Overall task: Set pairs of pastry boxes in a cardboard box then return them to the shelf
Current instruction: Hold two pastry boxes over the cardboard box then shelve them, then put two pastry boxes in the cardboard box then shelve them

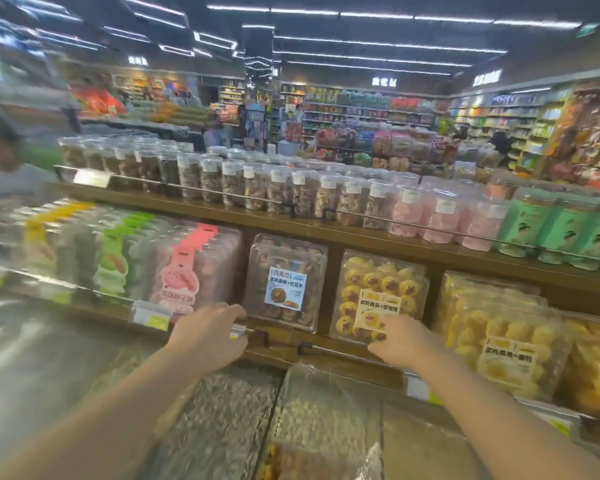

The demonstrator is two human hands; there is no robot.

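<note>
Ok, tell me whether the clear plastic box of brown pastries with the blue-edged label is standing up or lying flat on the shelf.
Standing up: the clear plastic box of brown pastries stands on edge, its label facing outward.

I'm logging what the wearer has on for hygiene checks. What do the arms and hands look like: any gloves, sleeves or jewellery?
Both forearms are bare up to the picture's edge, with no sleeve in view. The left hand and the right hand wear no gloves. No watch, bracelet or ring shows, though motion blur could hide small things.

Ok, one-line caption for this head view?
Both hands, left hand and right hand, reach toward chocolate pastry box and jam pastry box.
</note>
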